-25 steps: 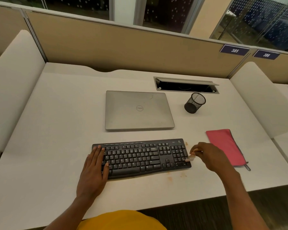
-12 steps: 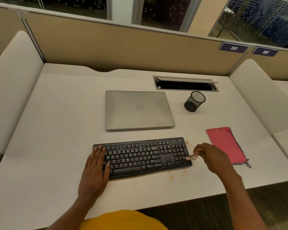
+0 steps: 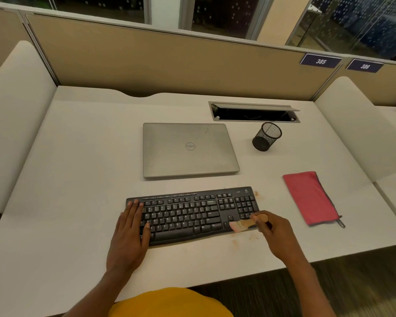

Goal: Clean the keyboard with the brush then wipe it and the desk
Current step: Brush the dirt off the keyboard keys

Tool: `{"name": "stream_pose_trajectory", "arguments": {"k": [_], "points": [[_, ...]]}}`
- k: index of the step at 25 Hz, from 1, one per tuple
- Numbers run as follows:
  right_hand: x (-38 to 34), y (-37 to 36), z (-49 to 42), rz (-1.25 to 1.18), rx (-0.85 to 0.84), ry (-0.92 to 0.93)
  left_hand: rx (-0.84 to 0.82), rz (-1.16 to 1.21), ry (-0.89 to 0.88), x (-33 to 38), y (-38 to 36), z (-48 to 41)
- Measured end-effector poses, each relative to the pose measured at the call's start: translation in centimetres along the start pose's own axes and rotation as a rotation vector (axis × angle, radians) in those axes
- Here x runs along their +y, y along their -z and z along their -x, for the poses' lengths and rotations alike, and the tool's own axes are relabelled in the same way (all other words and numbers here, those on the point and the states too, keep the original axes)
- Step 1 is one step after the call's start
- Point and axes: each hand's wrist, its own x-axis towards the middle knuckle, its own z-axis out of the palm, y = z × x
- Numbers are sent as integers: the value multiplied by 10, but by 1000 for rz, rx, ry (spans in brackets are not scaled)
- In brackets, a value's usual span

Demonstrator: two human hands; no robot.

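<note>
The keyboard (image 3: pixel 192 213), black and full-sized, lies flat near the front edge of the white desk (image 3: pixel 78 179), its long side roughly parallel to that edge; the left hand (image 3: pixel 130 232) rests palm-down on its left end, fingers straight and close together over the keys, thumb lying along the lower rows. The right hand (image 3: pixel 277 234) is at the keyboard's right end, fingers curled around the pale wooden handle of a small brush (image 3: pixel 247 223); the brush's light bristles point left and touch the keys just below the arrow cluster, near the front right corner.

Faint orange-brown smudges (image 3: pixel 236 241) mark the desk just in front of that corner; a smaller one sits beside the back right corner.

Behind the keyboard, apart from it, a closed silver laptop (image 3: pixel 190 149) lies flat, logo up. To its right stands a black mesh pen cup (image 3: pixel 266 137); through its open mouth only its own mesh wall and dark bottom show. Behind the cup, a cable hatch (image 3: pixel 254 113) is set into the desk, its lid propped open; the inside is dark, and what it holds cannot be told.

A red cloth (image 3: pixel 310 197) with a dark edge lies flat to the right of the keyboard, well apart from the right hand; a beige partition (image 3: pixel 169 65) backs the desk.
</note>
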Motion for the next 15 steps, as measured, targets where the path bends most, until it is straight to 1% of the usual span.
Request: {"name": "stream_pose_trajectory", "arguments": {"k": [5,8,9,11,13,15], "points": [[25,10,15,37,247,-103,0,-1,4,0,0,0],[17,0,25,-9,361,-82,-1,-5,5,0,0,0],[11,-6,29,-65,361,-65,0,-7,4,0,-1,0],[-1,-19,33,-184,270,-56,5,-12,3,-1,0,0],[-2,-27,37,-202,167,-56,8,-13,2,0,0,0],[6,-27,38,-184,182,-71,7,-18,1,0,0,0]]}}
